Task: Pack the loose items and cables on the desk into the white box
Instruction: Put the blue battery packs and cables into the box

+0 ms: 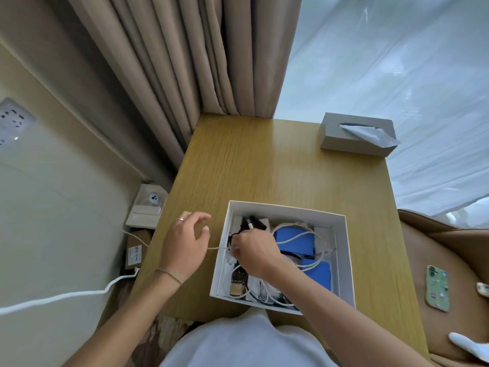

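Observation:
The white box stands open on the wooden desk, near its front edge. Inside it lie blue flat items, a coiled white cable, a dark bottle and black pieces. My right hand is inside the box at its left wall, fingers closed on a thin white cable. That cable runs out over the left wall to my left hand, which rests on the desk just left of the box; its fingers are curled loosely around the cable.
A grey tissue box sits at the desk's far right. A phone in a green case lies on the brown seat to the right. Left of the desk are small boxes, a thick white cable and a wall socket. Curtains hang behind.

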